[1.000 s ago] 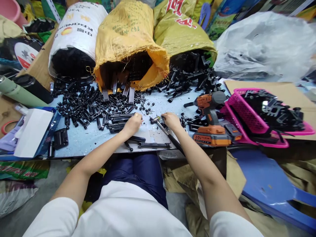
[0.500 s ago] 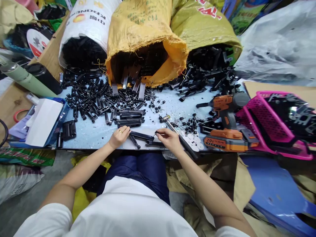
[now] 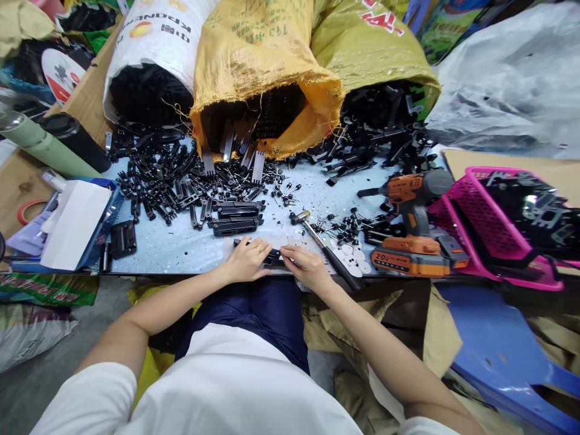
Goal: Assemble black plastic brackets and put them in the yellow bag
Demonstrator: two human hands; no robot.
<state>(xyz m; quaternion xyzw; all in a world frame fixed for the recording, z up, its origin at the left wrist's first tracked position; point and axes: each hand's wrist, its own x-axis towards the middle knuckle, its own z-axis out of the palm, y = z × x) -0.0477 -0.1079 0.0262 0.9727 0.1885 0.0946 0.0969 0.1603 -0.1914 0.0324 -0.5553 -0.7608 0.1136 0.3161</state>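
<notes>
pinching a black bar (image 3: 274, 253), left hand (image 3: 248, 261) and right hand (image 3: 309, 266) seem midway; stacked bars (image 3: 235, 226) look done, pins (image 3: 351, 226) unused.

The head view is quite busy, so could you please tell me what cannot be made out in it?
All in the head view:
- Black part: much of it is hidden by the left hand.
- Right hand: anything its fingertips may pinch is too small to tell.
- White sack: its inside is lost in shadow; its far end is cut off by the top edge.
- Blue seat: cut off by the right edge.
</notes>
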